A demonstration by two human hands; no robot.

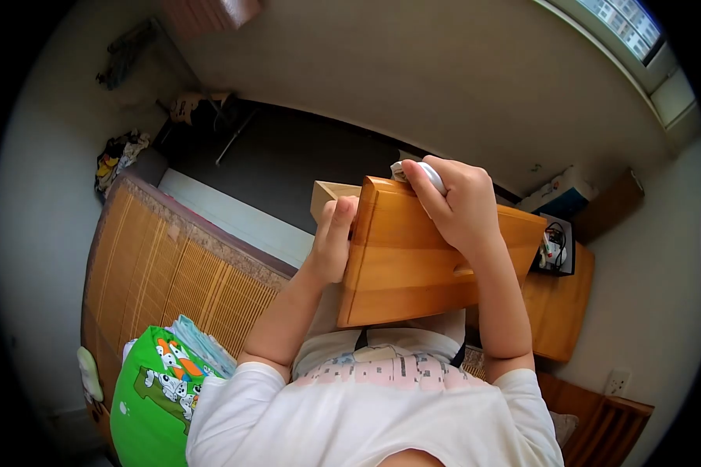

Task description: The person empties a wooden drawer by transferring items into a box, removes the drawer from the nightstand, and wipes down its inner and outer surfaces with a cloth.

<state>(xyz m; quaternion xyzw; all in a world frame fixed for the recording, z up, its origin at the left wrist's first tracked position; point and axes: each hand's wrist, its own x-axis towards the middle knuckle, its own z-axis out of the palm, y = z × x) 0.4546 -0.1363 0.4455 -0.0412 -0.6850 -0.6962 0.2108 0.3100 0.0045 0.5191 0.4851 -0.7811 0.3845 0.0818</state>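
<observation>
A wooden drawer [413,257] is held up in front of my body, its orange-brown front panel facing me and tilted. Part of its pale side shows behind the panel at the upper left. My left hand [335,241] grips the panel's left edge, with the thumb up and the other fingers hidden behind. At the top edge, my right hand [456,194] is closed on a white object [430,177], perhaps a cloth or wipe, pressed against the wood. A small oval recess shows in the panel near my right forearm.
A bed with a bamboo mat [187,257] lies to the left, with a green printed fabric item [152,389] on it. At the right stands a wooden cabinet [561,303] bearing a box of cables [554,245]. A window [623,27] is at the upper right.
</observation>
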